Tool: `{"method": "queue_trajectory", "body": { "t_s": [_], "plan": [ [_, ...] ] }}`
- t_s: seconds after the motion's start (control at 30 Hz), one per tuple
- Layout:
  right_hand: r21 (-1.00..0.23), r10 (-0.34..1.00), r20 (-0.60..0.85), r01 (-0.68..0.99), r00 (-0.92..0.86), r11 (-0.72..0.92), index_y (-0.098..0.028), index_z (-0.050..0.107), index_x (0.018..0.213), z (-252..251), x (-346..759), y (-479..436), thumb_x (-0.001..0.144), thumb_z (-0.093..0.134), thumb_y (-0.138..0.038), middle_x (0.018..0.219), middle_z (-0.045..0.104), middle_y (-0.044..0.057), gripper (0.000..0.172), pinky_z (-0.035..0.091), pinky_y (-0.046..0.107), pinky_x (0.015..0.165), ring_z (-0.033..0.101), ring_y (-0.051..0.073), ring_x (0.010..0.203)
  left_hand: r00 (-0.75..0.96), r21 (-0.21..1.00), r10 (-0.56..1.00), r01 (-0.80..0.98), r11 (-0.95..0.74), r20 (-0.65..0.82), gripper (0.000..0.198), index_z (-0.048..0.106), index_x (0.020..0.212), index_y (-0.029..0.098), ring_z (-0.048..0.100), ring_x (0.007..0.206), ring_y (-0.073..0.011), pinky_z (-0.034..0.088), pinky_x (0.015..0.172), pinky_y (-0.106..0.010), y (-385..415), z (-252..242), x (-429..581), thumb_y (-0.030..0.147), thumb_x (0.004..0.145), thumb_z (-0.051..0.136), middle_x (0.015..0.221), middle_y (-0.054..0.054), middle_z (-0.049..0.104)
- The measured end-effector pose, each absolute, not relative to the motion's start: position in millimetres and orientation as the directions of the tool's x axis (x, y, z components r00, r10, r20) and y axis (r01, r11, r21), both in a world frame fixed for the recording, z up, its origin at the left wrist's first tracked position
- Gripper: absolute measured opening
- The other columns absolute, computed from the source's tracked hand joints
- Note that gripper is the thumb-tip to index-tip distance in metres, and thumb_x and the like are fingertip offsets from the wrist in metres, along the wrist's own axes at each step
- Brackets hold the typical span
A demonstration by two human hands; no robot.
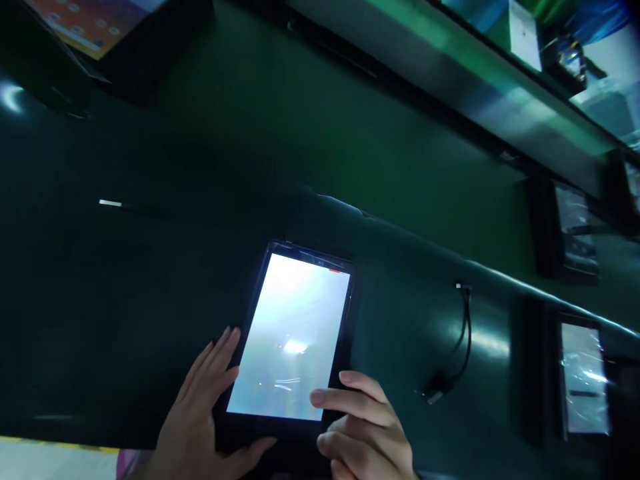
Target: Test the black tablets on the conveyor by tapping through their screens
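Observation:
A tablet (290, 333) with a lit, nearly white screen and a dark frame lies tilted on the dark green work surface. My left hand (200, 407) is at its lower left corner, straight fingers along the left edge and thumb across the bottom edge, gripping it. Over the lower right corner of the screen is my right hand (365, 423). One of its fingers points onto the glass, the others are partly bent and apart, and it holds nothing. Faint streaks and a bright reflection show on the screen.
Right of the tablet lies a short black cable (467, 327). A thin pen-like stick with a white tip (111, 203) is at left. Two film-covered devices (585, 380) (575, 227) sit at right. Another lit screen (95, 27) stands upper left. A metal rail (450, 87) crosses the back.

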State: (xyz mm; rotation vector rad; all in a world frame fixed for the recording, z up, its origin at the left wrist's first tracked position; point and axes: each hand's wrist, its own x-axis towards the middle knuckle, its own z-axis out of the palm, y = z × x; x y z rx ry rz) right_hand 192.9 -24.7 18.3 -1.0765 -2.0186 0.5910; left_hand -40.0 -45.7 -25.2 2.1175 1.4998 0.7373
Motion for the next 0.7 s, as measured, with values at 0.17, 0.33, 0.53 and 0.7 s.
{"method": "queue_trajectory", "body": {
  "t_s": [0.17, 0.33, 0.53, 0.7],
  "plan": [
    [-0.713, 0.874, 0.388, 0.506, -0.292, 0.486, -0.02, 0.066, 0.096, 16.7, 192.1, -23.5, 0.099, 0.053, -0.019, 0.059, 0.065, -0.004, 0.014, 0.061, 0.031, 0.084, 0.07, 0.014, 0.064, 0.276, 0.641, 0.95, 0.704, -0.305, 0.148, 0.09, 0.01, 0.156, 0.027, 0.024, 0.15, -0.0223, 0.029, 0.119, -0.045, -46.0, -25.4, -41.3, 0.044, 0.086, 0.064, 0.167, 0.004, 0.013],
    [-0.687, 0.82, 0.561, 0.488, -0.114, 0.538, -0.029, 0.066, 0.11, 6.0, 195.8, -24.7, 0.092, 0.061, -0.008, 0.081, 0.071, -0.003, 0.028, 0.064, 0.032, 0.082, 0.071, 0.015, 0.082, 0.275, 0.637, 0.949, 0.707, -0.307, 0.152, 0.09, 0.011, 0.156, 0.028, 0.027, 0.149, -0.0248, 0.035, 0.115, -0.049, -46.2, -24.9, -41.0, 0.045, 0.086, 0.064, 0.166, 0.003, 0.015],
    [-0.702, 0.876, 0.43, 0.53, -0.217, 0.476, -0.017, 0.064, 0.084, 21.2, 184.2, -20.2, 0.1, 0.058, -0.025, 0.05, 0.055, -0.006, 0.019, 0.064, 0.023, 0.063, 0.053, 0.008, 0.043, 0.268, 0.632, 0.951, 0.713, -0.303, 0.153, 0.09, 0.012, 0.156, 0.029, 0.03, 0.148, -0.0237, 0.039, 0.112, -0.047, -44.8, -24.2, -40.6, 0.045, 0.086, 0.065, 0.166, 0.006, 0.017],
    [-0.721, 0.874, 0.483, 0.545, -0.045, 0.427, -0.018, 0.055, 0.067, 19.6, 179.7, -20.0, 0.104, 0.048, -0.025, 0.045, 0.047, -0.006, 0.038, 0.06, 0.022, 0.055, 0.048, 0.007, 0.041, 0.295, 0.64, 0.947, 0.705, -0.306, 0.129, 0.09, 0.01, 0.156, 0.027, 0.024, 0.15, -0.0201, 0.03, 0.119, -0.043, -43.9, -21.8, -41.5, 0.043, 0.086, 0.064, 0.166, 0.005, 0.015]
  ]
}}
